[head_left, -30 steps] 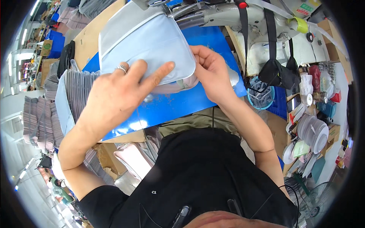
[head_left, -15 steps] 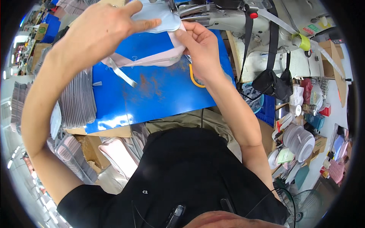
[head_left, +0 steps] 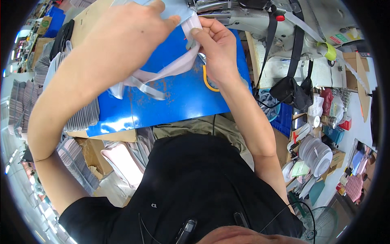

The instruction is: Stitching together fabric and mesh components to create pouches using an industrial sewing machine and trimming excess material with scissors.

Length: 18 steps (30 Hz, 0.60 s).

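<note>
Over a light blue fabric panel at the top of the head view is my left hand, its visible fingers stretched and apart on the cloth. The other fingers are hidden behind the back of the hand. My right hand pinches a pale pink fabric strip between thumb and fingers, at the panel's right edge. From there the strip curves down and left over the blue work surface. A loose, shiny whitish tail hangs from its left part. Just right of the panel sits the metal end of a sewing machine.
A yellow-orange handle lies below my right wrist. Stacks of grey-edged fabric pieces stand left of the surface. A black pouch hangs from straps at the right, near white spools. Pink pieces lie below the table edge.
My left hand has shifted right and slightly upward, with the blue panel moving up under it. The pink strip has swung and twisted below the hands. My right hand keeps its pinch.
</note>
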Each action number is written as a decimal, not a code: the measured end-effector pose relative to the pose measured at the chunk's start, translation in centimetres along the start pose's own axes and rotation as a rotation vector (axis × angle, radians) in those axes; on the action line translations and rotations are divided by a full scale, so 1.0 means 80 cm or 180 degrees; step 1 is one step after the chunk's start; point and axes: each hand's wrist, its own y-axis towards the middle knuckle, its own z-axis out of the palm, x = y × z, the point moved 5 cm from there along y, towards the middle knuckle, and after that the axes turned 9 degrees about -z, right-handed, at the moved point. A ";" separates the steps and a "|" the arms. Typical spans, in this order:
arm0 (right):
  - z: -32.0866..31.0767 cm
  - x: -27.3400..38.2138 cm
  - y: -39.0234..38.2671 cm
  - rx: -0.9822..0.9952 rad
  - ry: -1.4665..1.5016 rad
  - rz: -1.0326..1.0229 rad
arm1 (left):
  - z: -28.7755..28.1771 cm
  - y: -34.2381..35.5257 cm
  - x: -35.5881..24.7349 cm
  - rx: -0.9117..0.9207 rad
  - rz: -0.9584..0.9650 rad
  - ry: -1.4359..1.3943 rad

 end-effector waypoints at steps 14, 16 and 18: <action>-0.002 0.008 -0.006 0.0001 -0.0017 0.0142 | 0.021 0.028 -0.050 -0.0595 -0.0995 -0.1221; -0.007 0.007 -0.013 -0.0034 0.0058 0.0131 | 0.031 0.027 -0.046 -0.0740 -0.1248 -0.1652; -0.013 0.006 -0.024 -0.0006 0.0094 0.0134 | 0.045 0.016 -0.048 -0.0628 -0.1392 -0.2038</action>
